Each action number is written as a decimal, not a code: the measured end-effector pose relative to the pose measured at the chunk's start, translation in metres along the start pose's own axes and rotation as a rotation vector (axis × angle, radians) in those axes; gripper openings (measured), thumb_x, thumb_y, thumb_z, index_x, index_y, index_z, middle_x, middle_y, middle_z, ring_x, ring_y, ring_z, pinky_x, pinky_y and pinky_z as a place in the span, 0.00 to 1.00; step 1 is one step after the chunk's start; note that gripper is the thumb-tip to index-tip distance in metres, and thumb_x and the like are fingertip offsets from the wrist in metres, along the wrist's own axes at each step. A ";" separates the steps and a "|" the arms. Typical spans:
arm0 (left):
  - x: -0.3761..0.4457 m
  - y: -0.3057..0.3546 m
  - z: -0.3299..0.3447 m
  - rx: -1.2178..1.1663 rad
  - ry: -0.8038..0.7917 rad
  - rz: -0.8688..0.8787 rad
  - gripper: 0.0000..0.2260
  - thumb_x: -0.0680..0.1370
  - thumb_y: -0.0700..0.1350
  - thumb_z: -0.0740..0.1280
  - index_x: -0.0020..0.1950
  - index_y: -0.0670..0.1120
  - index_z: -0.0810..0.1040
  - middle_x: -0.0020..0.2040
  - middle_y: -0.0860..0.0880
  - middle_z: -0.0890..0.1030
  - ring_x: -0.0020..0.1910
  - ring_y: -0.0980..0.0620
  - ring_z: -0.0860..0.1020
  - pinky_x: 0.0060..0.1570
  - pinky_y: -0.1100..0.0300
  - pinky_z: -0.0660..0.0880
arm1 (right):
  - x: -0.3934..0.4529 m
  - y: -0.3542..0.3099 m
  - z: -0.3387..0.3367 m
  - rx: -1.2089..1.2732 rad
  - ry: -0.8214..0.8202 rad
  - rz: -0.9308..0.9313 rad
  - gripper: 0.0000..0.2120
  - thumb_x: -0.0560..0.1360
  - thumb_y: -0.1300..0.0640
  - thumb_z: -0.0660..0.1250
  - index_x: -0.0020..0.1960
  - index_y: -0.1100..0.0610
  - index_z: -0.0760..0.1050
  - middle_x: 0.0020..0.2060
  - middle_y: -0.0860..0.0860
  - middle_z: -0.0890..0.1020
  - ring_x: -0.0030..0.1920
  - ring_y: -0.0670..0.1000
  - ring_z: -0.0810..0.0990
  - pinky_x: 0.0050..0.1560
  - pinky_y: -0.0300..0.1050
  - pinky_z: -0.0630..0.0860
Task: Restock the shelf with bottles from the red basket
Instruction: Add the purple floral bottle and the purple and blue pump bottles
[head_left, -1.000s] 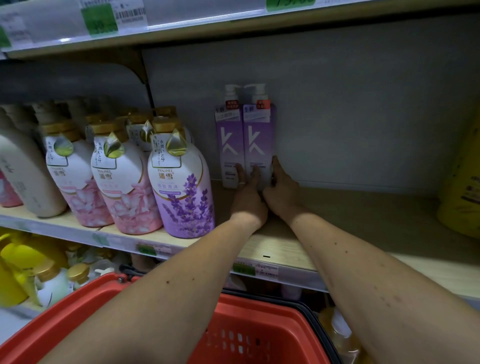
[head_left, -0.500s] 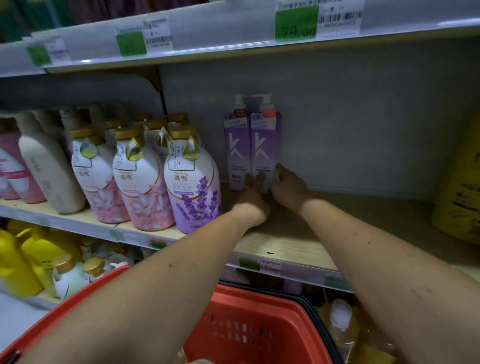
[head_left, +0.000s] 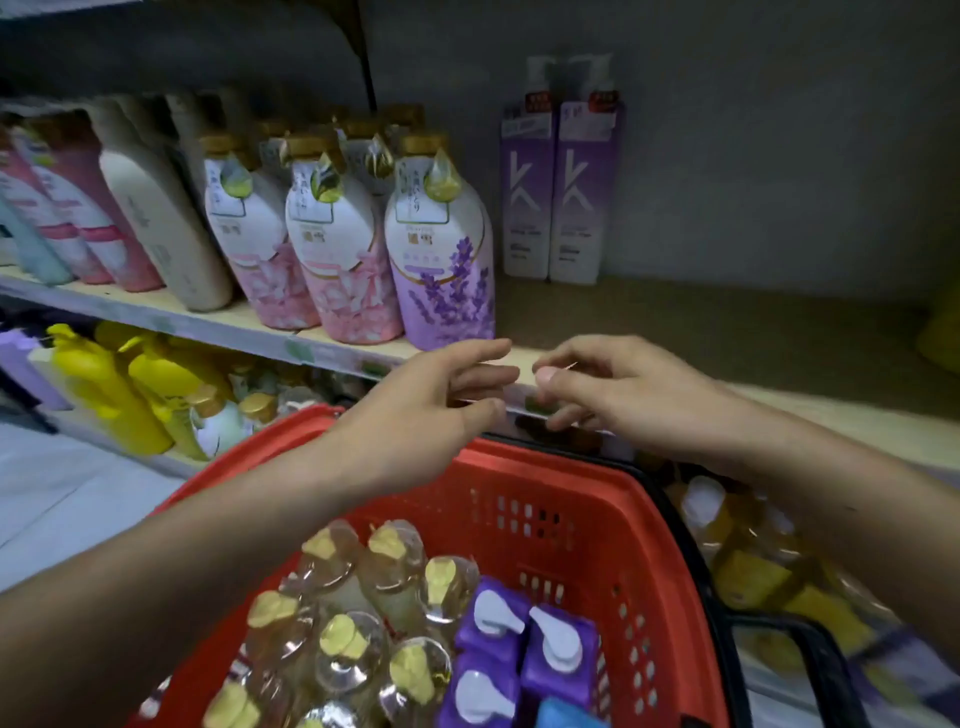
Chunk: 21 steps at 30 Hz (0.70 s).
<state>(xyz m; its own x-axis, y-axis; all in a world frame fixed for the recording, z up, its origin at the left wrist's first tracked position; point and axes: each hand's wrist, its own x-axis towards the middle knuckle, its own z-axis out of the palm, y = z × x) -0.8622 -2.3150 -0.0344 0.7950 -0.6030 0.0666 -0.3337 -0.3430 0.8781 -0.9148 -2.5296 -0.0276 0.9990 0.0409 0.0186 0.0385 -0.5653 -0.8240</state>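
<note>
- Bottles with purple square bodies and white pump tops (head_left: 524, 654) stand in the red basket (head_left: 582, 499), below and nearer the camera than both hands, beside a cluster of clear bottles with yellow caps (head_left: 358, 608).
- Left hand (head_left: 415, 410) hangs above the basket's far rim, fingers stretched forward and relaxed, gripping nothing.
- Right hand (head_left: 618, 389) is just beside it, fingers loosely curled at the front edge of the shelf (head_left: 727, 332); it holds nothing that can be made out, and whether the fingertips touch the edge is unclear.
- Fingertips of the two hands are close together, nearly meeting.
- Two tall purple bottles marked with a K (head_left: 561, 192) stand upright side by side at the back of the shelf, well beyond the hands, touching each other.
- Left of them, at the shelf front, stands a lavender-printed bottle (head_left: 441, 249), then pink flowered bottles (head_left: 311, 244).
- On the lower shelf to the left sit yellow bottles (head_left: 104, 384).
</note>
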 end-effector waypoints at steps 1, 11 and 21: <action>-0.014 -0.005 -0.001 0.022 0.000 -0.018 0.25 0.82 0.38 0.68 0.78 0.51 0.69 0.66 0.57 0.81 0.65 0.66 0.77 0.70 0.60 0.73 | -0.009 0.000 0.011 -0.013 -0.057 0.008 0.13 0.78 0.40 0.66 0.53 0.47 0.81 0.47 0.47 0.87 0.45 0.46 0.88 0.57 0.60 0.81; -0.113 -0.077 0.016 0.330 -0.180 -0.198 0.19 0.81 0.47 0.69 0.71 0.61 0.75 0.61 0.66 0.80 0.62 0.69 0.76 0.63 0.64 0.77 | -0.043 0.018 0.081 -0.429 -0.484 0.141 0.25 0.85 0.40 0.54 0.44 0.59 0.76 0.41 0.55 0.81 0.45 0.54 0.78 0.51 0.52 0.74; -0.108 -0.121 0.058 0.573 -0.564 -0.228 0.31 0.75 0.33 0.60 0.76 0.56 0.70 0.69 0.52 0.79 0.67 0.51 0.76 0.63 0.54 0.75 | -0.018 0.056 0.138 -0.792 -0.750 0.200 0.21 0.77 0.41 0.69 0.43 0.60 0.78 0.37 0.54 0.79 0.42 0.57 0.77 0.36 0.46 0.71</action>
<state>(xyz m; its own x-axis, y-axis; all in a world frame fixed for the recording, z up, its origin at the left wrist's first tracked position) -0.9372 -2.2506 -0.1755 0.5525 -0.6924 -0.4641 -0.5227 -0.7215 0.4541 -0.9342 -2.4486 -0.1522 0.7321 0.2266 -0.6425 0.1493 -0.9735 -0.1732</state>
